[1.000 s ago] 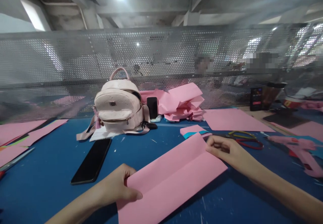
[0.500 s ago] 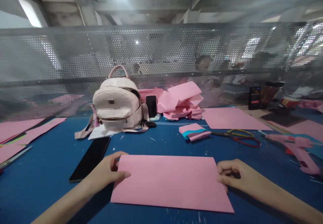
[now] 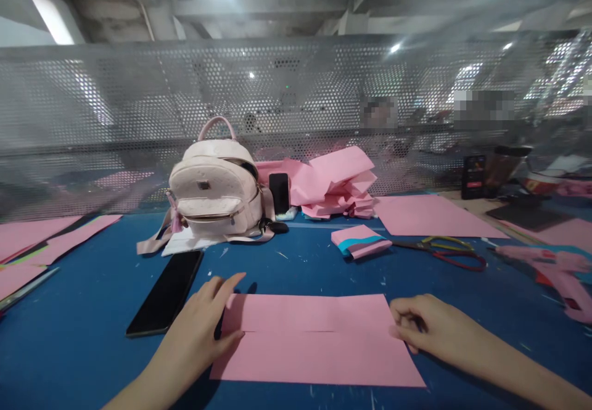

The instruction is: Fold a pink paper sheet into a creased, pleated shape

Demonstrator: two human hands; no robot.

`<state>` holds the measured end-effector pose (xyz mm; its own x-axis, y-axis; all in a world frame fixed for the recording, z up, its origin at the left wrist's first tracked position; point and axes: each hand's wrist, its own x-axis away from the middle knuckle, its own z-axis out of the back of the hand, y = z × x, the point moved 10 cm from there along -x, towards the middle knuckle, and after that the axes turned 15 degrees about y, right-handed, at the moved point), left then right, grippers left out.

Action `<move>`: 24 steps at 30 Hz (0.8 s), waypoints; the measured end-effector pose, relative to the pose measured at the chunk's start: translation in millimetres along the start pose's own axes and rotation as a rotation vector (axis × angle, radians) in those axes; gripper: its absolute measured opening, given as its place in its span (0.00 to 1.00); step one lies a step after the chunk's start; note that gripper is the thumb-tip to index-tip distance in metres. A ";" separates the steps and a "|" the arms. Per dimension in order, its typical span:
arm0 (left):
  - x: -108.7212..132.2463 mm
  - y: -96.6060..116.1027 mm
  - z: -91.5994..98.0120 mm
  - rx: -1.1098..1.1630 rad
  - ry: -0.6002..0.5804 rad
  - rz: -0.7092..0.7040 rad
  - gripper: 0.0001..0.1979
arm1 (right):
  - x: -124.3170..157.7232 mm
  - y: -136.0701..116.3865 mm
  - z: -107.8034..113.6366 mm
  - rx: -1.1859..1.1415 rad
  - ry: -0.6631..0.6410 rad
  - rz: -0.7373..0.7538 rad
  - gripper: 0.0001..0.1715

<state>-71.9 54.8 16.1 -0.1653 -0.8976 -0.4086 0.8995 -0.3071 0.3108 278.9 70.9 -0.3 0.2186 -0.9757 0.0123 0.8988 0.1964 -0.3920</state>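
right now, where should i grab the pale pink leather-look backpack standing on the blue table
By the arched top handle, coming from above. The pale pink leather-look backpack stands upright on the blue table, so the loop rises clear of its body, while its straps trail flat at the base.

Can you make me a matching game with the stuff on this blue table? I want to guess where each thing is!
Things:
1. folded pink paper sheet
2. flat black smartphone
3. pale pink leather backpack
4. scissors with yellow and red handles

Places:
A. standing at the back, by the perforated metal screen
B. lying just right of the small pink-and-teal folded piece
C. between the left hand and the right hand, touched by both
D. lying on the blue table, left of the left hand

Pairs: 1-C, 2-D, 3-A, 4-B.
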 end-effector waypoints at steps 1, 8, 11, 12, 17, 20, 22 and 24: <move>-0.1 8.3 2.3 -0.039 0.046 -0.102 0.38 | -0.9 1.3 -1.5 0.004 -0.001 0.007 0.19; 29.8 122.5 -19.6 -0.102 0.112 -0.791 0.28 | -3.3 9.5 -9.7 -0.046 -0.017 0.016 0.20; 42.9 162.4 -34.4 -0.045 0.121 -0.982 0.22 | -2.5 9.8 -11.2 -0.068 -0.025 0.007 0.20; 43.6 168.4 -38.5 -0.034 0.130 -1.005 0.21 | -2.2 9.6 -11.4 -0.072 -0.026 0.006 0.20; 38.6 162.4 -60.1 0.042 0.070 -0.986 0.23 | -2.7 8.9 -13.4 -0.068 -0.032 0.009 0.19; 34.9 151.4 -64.8 0.075 0.085 -0.931 0.21 | -5.3 9.9 -13.1 -0.058 -0.047 0.018 0.20; 35.3 149.2 -65.4 0.062 0.124 -0.931 0.20 | -7.4 10.2 -12.1 -0.074 -0.077 0.028 0.21; 35.7 149.5 -64.3 0.043 0.167 -0.939 0.20 | -13.7 8.8 5.2 -0.067 0.045 0.053 0.21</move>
<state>82.7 -2.8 -7.2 -0.7494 -0.2232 -0.6234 0.4131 -0.8934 -0.1767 285.8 86.4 0.8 0.2468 -0.9678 -0.0505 0.8584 0.2425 -0.4520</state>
